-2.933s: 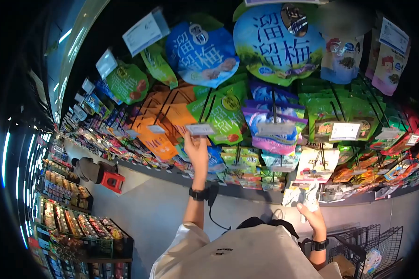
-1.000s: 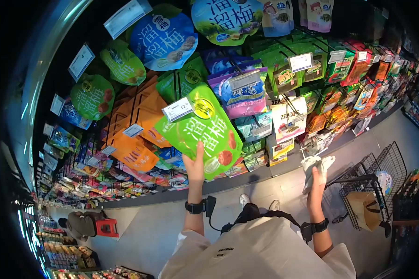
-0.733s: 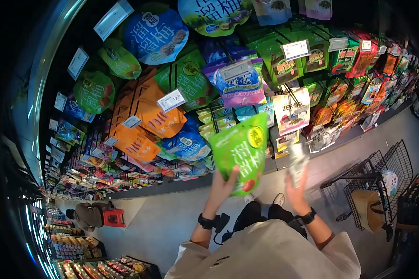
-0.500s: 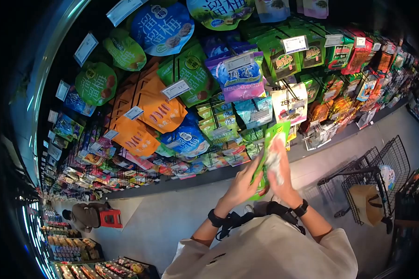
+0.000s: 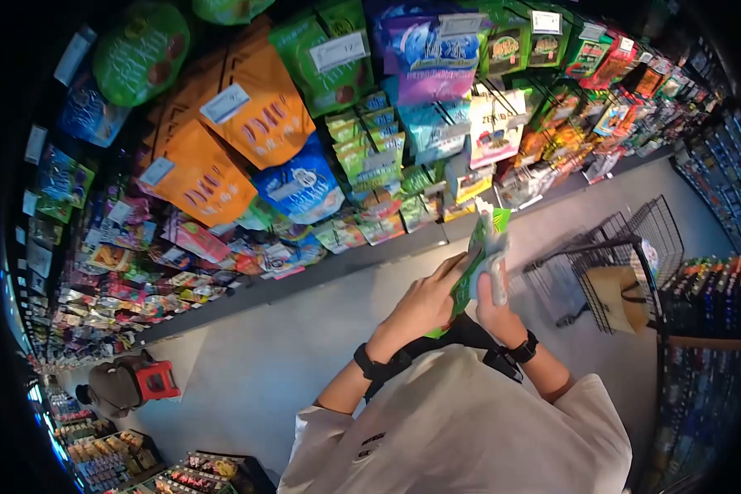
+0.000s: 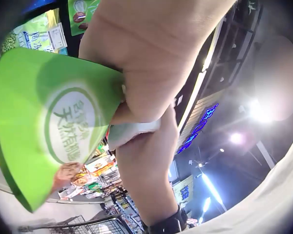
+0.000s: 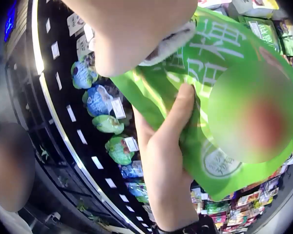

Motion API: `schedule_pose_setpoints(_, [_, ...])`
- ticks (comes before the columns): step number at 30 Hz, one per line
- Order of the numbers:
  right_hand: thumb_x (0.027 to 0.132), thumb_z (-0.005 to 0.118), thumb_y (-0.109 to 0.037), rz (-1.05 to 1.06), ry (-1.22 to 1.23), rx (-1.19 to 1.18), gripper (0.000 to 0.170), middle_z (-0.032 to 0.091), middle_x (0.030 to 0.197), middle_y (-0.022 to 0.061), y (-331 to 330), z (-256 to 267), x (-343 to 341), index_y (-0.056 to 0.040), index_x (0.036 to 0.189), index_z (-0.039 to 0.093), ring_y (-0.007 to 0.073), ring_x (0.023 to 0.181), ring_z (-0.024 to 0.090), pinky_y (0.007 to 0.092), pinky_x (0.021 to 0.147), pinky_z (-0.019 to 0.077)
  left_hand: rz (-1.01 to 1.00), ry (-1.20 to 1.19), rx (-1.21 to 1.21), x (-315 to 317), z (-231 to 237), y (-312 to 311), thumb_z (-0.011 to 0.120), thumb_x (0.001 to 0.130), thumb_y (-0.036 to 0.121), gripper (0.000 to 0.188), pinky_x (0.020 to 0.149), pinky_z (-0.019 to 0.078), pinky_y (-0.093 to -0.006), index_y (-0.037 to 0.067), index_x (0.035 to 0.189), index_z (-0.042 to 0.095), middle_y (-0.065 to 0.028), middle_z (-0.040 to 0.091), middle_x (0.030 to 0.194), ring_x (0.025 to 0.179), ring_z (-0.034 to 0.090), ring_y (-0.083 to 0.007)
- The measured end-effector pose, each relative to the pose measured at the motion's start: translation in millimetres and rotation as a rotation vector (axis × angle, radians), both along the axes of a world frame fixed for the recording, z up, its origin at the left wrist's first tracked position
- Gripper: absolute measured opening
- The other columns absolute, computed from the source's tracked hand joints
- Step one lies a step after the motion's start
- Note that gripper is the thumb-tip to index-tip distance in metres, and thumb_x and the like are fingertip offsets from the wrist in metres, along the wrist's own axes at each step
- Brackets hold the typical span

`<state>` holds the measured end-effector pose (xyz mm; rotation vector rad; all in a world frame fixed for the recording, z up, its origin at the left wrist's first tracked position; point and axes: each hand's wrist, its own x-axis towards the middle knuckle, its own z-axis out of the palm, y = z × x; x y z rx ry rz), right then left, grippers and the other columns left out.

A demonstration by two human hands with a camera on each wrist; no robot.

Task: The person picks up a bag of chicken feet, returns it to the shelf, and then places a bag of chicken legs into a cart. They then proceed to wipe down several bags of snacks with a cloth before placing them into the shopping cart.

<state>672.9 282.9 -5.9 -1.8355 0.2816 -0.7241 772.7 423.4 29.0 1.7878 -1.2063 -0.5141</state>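
In the head view a green snack pouch is seen almost edge-on between the two hands. My left hand grips it from the left, and in the right wrist view the left thumb lies across the front of the pouch. My right hand, on the other side, holds a crumpled white cloth-like item close against the pouch. The left wrist view shows the pouch's lower part and a bit of the white item between the hands.
Hanging snack bags, among them orange pouches, fill the rack ahead. A wire cart holding a brown bag stands at right. A person is beside a red stool at far left.
The green pouch has come off the rack with my left hand, moved right and turned edge-on. My right hand has met it with the white item. The view has shifted downward.
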Motion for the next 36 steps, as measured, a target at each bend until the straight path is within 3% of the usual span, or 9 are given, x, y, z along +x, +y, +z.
schedule_pose_setpoints(5, [0.106, 0.041, -0.041, -0.027, -0.200, -0.635, 0.066, 0.035, 0.157, 0.0261, 1.5, 11.2, -13.8, 0.0017, 0.155, 0.030, 0.0391, 0.149, 0.032, 0.0444, 0.120, 0.0270, -0.156, 0.002, 0.110, -9.2, 0.2, 19.2, 0.050, 0.075, -0.010, 0.081, 0.090, 0.0527, -0.0523, 0.016, 0.152, 0.041, -0.0180, 0.048, 0.149, 0.108, 0.061, -0.0475])
schedule_pose_setpoints(8, [0.107, 0.042, -0.037, -0.146, -0.041, -0.386, 0.063, 0.040, 0.154, 0.0242, -0.6, 17.6, -29.2, 0.0017, 0.155, 0.031, 0.0356, 0.145, 0.038, 0.0420, 0.118, 0.0298, -0.188, 0.033, -0.007, -13.2, 2.5, 24.8, 0.052, 0.077, -0.008, 0.077, 0.086, 0.0537, -0.0525, 0.016, 0.150, 0.044, -0.0156, 0.050, 0.149, 0.104, 0.062, -0.0475])
schedule_pose_setpoints(9, [0.107, 0.043, -0.033, -0.182, 0.034, 0.079, 0.061, 0.043, 0.151, 0.0216, -0.9, 11.7, -33.6, 0.0034, 0.154, 0.031, 0.0309, 0.140, 0.042, 0.0398, 0.115, 0.0323, -0.147, -0.012, -0.143, -18.0, 2.6, 23.1, 0.054, 0.085, -0.005, 0.066, 0.084, 0.0533, -0.0542, 0.012, 0.148, 0.045, -0.0191, 0.051, 0.146, 0.101, 0.062, -0.0488])
schedule_pose_setpoints(12, [0.107, 0.044, -0.029, -0.265, 0.021, 0.053, 0.059, 0.046, 0.148, 0.0191, -1.8, 5.6, -40.7, 0.0061, 0.152, 0.032, 0.0272, 0.136, 0.045, 0.0382, 0.113, 0.0340, -0.106, 0.021, -0.159, -24.5, -1.8, 12.3, 0.055, 0.083, -0.006, 0.066, 0.085, 0.0535, -0.0536, 0.010, 0.147, 0.046, -0.0204, 0.047, 0.149, 0.107, 0.062, -0.0477])
schedule_pose_setpoints(16, [0.104, 0.047, -0.032, -0.024, 0.159, -0.672, 0.062, 0.034, 0.159, 0.0255, 31.2, 25.4, -60.6, 0.0058, 0.151, 0.033, 0.0393, 0.151, 0.027, 0.0453, 0.123, 0.0180, 0.075, 0.281, -0.420, -33.6, -7.8, -13.1, 0.058, 0.085, -0.003, 0.057, 0.092, 0.0528, -0.0525, 0.003, 0.141, 0.046, -0.0249, 0.053, 0.141, 0.111, 0.060, -0.0499])
schedule_pose_setpoints(24, [0.110, 0.036, -0.040, -0.347, 0.018, 0.260, 0.065, 0.031, 0.160, 0.0129, -57.5, -30.8, -135.3, -0.0015, 0.160, 0.019, 0.0255, 0.144, 0.036, 0.0385, 0.118, 0.0303, -0.330, 0.093, -0.115, -81.6, 16.6, -56.2, 0.062, 0.082, -0.001, 0.054, 0.086, 0.0553, -0.0509, 0.012, 0.134, 0.055, -0.0185, 0.052, 0.142, 0.103, 0.066, -0.0453])
schedule_pose_setpoints(28, [0.106, 0.042, -0.032, -0.330, -0.042, -0.234, 0.060, 0.036, 0.158, 0.0220, -49.5, 11.3, -147.0, 0.0040, 0.154, 0.032, 0.0354, 0.146, 0.036, 0.0450, 0.120, 0.0232, -0.145, 0.287, -0.139, -117.9, -5.0, -99.2, 0.058, 0.099, 0.017, 0.048, 0.090, 0.0537, -0.0482, 0.005, 0.144, 0.045, -0.0260, 0.059, 0.129, 0.106, 0.064, -0.0484])
schedule_pose_setpoints(32, [0.101, 0.049, -0.027, -0.065, 0.119, -0.576, 0.059, 0.037, 0.158, 0.0227, -56.3, 12.4, -186.3, 0.0048, 0.150, 0.039, 0.0434, 0.150, 0.028, 0.0530, 0.122, 0.0208, 0.126, 0.436, -0.287, -134.9, -6.3, -136.9, 0.042, 0.110, 0.040, 0.056, 0.101, 0.0460, -0.0362, -0.004, 0.145, 0.043, -0.0194, 0.062, 0.131, 0.118, 0.060, -0.0249])
schedule_pose_setpoints(36, [0.098, 0.053, -0.024, -0.240, 0.071, -0.210, 0.059, 0.037, 0.158, 0.0239, -80.2, 9.7, -210.8, 0.0054, 0.148, 0.043, 0.0423, 0.150, 0.028, 0.0529, 0.121, 0.0228, 0.078, 0.607, -0.045, -161.4, 9.7, -155.4, 0.033, 0.111, 0.046, 0.059, 0.100, 0.0444, -0.0313, -0.003, 0.139, 0.050, -0.0120, 0.063, 0.126, 0.113, 0.058, -0.0171])
